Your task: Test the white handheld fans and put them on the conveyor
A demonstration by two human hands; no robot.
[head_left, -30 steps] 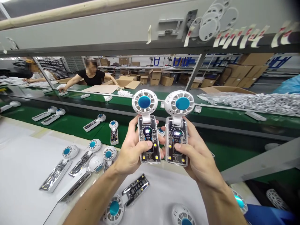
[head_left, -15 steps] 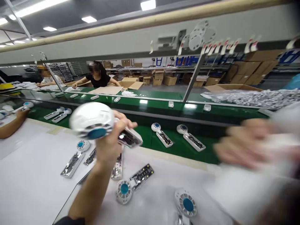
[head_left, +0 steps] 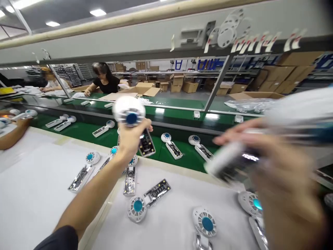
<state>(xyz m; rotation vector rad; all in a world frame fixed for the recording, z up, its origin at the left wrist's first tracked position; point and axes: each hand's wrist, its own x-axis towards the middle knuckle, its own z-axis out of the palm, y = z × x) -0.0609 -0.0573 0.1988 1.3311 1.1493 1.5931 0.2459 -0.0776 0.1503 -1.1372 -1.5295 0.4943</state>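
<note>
My left hand [head_left: 129, 139] is wrapped round a white handheld fan [head_left: 127, 106], held up over the table's far edge. Its round head with a blue centre is on top, and the handle's circuit board shows below my fingers. My right hand [head_left: 278, 152], blurred, grips another handheld fan [head_left: 229, 161] at the right; lit digits show on its handle, and a blurred white head lies above the hand. Below lie more handheld fans, one with a dark board [head_left: 137, 208], one at the front [head_left: 205, 222] and one [head_left: 251, 203] partly behind my right forearm.
A green conveyor belt [head_left: 158, 152] runs beyond the white table [head_left: 166, 222], carrying several fans. Another person's arm [head_left: 15, 133] reaches in at the left. Two people work across the line among cardboard boxes [head_left: 191, 86]. A grey beam [head_left: 130, 45] spans above.
My left hand has moved right and slightly up with its fan, which is now turned more upright. My right hand has come inward from the right, and a fan now shows in it.
</note>
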